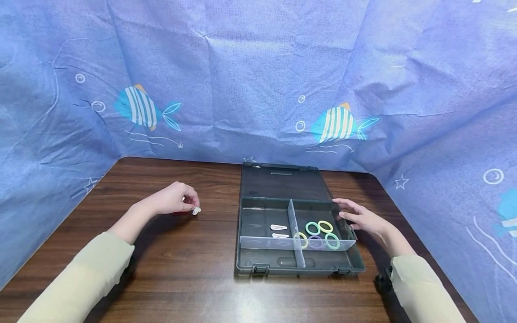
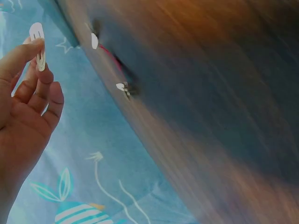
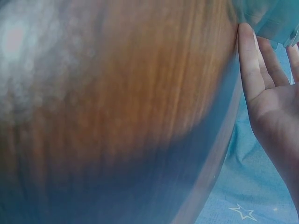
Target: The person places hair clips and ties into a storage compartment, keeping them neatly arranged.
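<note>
My left hand (image 1: 174, 198) pinches a white snap hair clip (image 2: 41, 56) between thumb and fingertips, above the left part of the table. Below that hand lies something thin and red (image 2: 111, 58), with small white pieces (image 2: 95, 41) near it; its kind is unclear. To the right stands a dark, see-through divided box (image 1: 258, 264), lid (image 1: 284, 184) laid back. Two pale hair clips (image 1: 278, 227) lie in its back left compartment. Several green, yellow and purple hair ties (image 1: 313, 228) are in the back right one. My right hand (image 1: 365, 220) rests against the box's right side, fingers extended.
Translucent dividers (image 1: 266, 243) split the box; its front compartments face me. The brown wooden table (image 1: 181, 278) ends at a blue fish-patterned cloth (image 1: 250, 89) hanging behind and at both sides. A small black object (image 1: 383, 281) is by the right sleeve.
</note>
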The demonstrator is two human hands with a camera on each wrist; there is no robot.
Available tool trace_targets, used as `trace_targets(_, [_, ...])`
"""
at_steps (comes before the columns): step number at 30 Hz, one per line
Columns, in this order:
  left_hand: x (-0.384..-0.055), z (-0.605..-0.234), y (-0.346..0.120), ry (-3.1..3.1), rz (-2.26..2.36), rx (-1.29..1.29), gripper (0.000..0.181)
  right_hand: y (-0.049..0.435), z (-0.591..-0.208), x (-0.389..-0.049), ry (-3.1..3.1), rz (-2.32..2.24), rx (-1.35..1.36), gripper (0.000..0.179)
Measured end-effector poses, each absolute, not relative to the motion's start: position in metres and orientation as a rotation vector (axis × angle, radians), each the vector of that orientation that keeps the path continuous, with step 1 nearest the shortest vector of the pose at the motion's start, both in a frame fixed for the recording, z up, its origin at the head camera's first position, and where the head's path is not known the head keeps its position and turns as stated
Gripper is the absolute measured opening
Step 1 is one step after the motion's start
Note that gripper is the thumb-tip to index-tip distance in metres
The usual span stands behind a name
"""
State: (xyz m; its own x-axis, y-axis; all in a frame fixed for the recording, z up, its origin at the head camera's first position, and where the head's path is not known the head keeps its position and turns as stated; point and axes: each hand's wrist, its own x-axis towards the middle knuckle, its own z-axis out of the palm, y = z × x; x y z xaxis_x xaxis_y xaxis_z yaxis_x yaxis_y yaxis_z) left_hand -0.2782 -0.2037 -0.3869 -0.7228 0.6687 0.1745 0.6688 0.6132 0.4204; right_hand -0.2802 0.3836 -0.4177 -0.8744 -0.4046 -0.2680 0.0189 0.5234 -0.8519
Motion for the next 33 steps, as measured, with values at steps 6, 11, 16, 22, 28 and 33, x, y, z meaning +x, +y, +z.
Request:
trace_targets(6, [-0.279,-0.380,-0.193,-2.776,-0.808,-1.138,0.012,0.384,-0.417,-0.280,2.331,-1.313,-0.348,0.054])
trace_targets(11, [-0.280,-0.374,-0.183,-2.751,-0.888,-1.103,0.014,0.384,-0.417,-0.279,2.332,-1.312,-0.359,0.054])
trace_targets(16, [-0.279,-0.366,-0.173,-2.720,-0.884,-1.104,0.012,0.383,-0.417,-0.279,2.327,-1.325,-0.357,0.055])
trace_targets(22, [-0.279,-0.354,-0.162,-2.717,-0.930,-1.097,0.002,0.383,-0.415,-0.278,2.329,-1.319,-0.355,0.055])
trace_targets(28, [-0.279,-0.343,-0.145,-2.697,-0.964,-1.070,0.004,0.382,-0.414,-0.280,2.345,-1.300,-0.351,0.054])
trace_targets(33, [-0.280,-0.339,-0.128,-2.672,-0.987,-1.061,0.005,0.381,-0.415,-0.280,2.341,-1.300,-0.350,0.054])
